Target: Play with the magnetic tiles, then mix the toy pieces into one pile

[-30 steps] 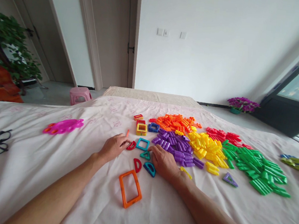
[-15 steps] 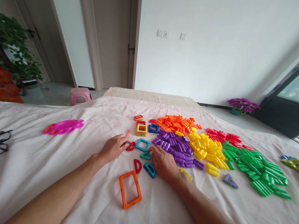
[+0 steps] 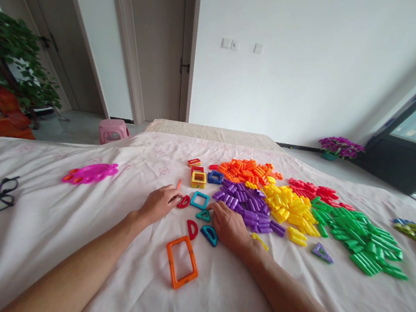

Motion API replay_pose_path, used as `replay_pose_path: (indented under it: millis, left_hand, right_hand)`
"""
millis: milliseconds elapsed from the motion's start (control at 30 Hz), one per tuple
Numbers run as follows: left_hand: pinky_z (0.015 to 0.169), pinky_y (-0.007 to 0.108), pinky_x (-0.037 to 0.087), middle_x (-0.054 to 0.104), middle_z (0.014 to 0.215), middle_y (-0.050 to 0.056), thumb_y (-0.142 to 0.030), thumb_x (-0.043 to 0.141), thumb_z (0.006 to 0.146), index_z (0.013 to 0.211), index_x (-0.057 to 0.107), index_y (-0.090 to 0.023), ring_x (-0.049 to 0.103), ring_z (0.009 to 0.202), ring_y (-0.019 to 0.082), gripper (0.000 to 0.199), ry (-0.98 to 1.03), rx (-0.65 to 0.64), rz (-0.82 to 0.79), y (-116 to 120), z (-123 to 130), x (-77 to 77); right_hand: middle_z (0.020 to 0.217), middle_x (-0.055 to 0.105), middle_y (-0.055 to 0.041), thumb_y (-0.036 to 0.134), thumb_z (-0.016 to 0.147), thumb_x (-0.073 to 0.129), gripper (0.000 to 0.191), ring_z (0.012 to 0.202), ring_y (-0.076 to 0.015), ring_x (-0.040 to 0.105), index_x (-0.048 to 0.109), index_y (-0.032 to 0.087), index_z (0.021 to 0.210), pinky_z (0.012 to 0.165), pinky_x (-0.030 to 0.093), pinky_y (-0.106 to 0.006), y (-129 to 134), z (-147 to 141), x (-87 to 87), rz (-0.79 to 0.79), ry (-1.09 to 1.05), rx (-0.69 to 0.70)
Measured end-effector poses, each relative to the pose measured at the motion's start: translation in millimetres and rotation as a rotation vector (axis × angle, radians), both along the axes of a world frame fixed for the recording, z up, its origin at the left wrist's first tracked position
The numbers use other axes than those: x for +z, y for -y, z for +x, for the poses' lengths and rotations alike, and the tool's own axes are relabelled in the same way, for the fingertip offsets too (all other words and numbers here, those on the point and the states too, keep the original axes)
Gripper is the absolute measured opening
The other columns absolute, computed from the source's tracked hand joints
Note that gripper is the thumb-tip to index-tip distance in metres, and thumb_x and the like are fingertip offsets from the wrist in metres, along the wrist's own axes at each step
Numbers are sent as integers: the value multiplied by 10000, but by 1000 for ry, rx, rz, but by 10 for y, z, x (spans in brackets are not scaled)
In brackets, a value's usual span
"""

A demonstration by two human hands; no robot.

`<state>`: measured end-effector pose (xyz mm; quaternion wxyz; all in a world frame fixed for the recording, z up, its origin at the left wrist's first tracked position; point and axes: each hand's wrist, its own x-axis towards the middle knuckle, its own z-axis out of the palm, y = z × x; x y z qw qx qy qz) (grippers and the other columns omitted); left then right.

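My left hand (image 3: 158,204) rests on the cloth with its fingers bent together, the tips at the edge of a red half-round magnetic tile (image 3: 184,202). A thin orange piece (image 3: 179,184) stands just past those fingers. Opposite, my right hand (image 3: 228,224) has its curled fingertips on the right side of a teal triangular magnetic tile (image 3: 203,215); its thumb is partly hidden. Between the hands lies a teal square tile (image 3: 200,200). Nearer to me are a second red half-round tile (image 3: 192,230), a blue half-round tile (image 3: 209,235) and a large orange rectangular frame (image 3: 182,262).
Stacked yellow square tiles (image 3: 198,179) and blue tiles (image 3: 215,177) stand beyond the hands. Orange (image 3: 246,171), purple (image 3: 249,206), yellow (image 3: 289,208) and green pieces (image 3: 366,239) form piles at the right. Glasses (image 3: 4,195) and a magenta plastic piece (image 3: 91,173) lie left.
The camera view has shifted slightly. Both hands and the tiles around them stay in nearly the same places.
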<state>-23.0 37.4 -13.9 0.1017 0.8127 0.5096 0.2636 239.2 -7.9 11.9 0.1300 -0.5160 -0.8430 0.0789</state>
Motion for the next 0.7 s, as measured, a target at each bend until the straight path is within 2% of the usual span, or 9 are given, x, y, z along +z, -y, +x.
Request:
replay_pose_path:
  millis: [700]
  left_hand:
    - [760, 225, 447, 659, 960, 16, -233, 500, 880, 964, 680, -257, 621, 892, 149, 200, -8, 0, -10, -6, 3, 7]
  right_hand:
    - [1100, 605, -59, 180, 938, 373, 284, 877, -141, 615, 540, 227, 1162, 671, 401, -207, 1, 2, -8, 2, -21, 8]
